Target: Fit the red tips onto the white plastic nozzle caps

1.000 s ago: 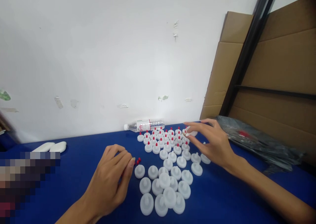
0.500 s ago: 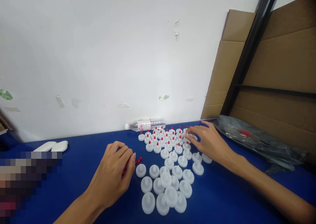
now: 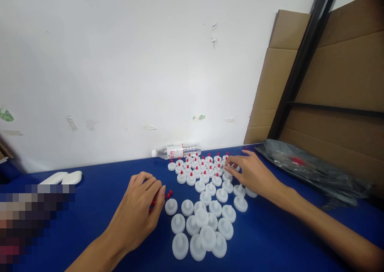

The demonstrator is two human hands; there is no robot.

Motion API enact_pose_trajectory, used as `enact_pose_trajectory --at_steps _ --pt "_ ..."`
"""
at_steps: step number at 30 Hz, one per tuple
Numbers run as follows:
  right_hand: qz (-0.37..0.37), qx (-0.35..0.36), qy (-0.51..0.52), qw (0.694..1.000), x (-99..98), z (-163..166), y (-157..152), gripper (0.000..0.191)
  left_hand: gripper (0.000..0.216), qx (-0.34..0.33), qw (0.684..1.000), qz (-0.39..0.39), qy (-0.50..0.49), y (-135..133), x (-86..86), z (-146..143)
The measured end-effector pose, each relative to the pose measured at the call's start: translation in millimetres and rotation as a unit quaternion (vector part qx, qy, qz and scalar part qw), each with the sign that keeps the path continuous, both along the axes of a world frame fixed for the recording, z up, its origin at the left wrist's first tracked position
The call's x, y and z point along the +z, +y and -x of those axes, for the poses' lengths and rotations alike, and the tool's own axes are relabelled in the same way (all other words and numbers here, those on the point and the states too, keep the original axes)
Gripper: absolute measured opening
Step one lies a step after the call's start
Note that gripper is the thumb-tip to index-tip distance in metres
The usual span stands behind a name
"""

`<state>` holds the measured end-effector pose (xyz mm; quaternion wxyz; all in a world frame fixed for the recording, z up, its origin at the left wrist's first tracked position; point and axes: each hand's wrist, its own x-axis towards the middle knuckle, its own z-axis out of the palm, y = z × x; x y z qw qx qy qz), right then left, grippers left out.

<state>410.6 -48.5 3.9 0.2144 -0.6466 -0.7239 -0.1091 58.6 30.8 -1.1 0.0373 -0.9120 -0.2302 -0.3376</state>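
Note:
My left hand (image 3: 138,208) rests on the blue table with its fingers curled and thumb drawn in. Several small red caps (image 3: 170,193) lie just beyond its fingertips, some partly hidden by them. My right hand (image 3: 244,169) reaches over the far right of a group of white nozzle lids (image 3: 222,195). Its thumb and index finger pinch around the nozzle top of one lid (image 3: 227,177), covering the red cap there. The far lids carry red caps on their nozzles. Nearer lids have bare nozzles, and a few at the front are piled on each other.
A clear plastic bottle (image 3: 177,151) lies along the white wall behind the lids. To the right are dark plastic bags (image 3: 312,172) and cardboard (image 3: 270,84) beside a black metal post. White objects (image 3: 72,178) lie at the left, near a blurred patch.
My right fingers have shifted slightly down and closed over the red cap of one lid, which showed before. My left hand has stayed in place.

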Motion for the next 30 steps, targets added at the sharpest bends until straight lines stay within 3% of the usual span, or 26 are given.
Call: enact_pose_trajectory --at_steps 9,18,30 --pt "-0.001 0.006 -0.002 1.000 1.8 2 0 0.016 0.028 0.000 1.000 0.006 0.012 1 -2.8 0" --pt "-0.057 -0.048 -0.037 0.996 10.1 -14 -3 0.023 0.028 0.001 1.000 0.003 0.015 1 -4.3 -1" --pt "0.032 -0.035 -0.068 0.997 -3.7 -13 0 0.013 0.029 0.004 1.000 0.012 0.021 1 -4.6 -2"
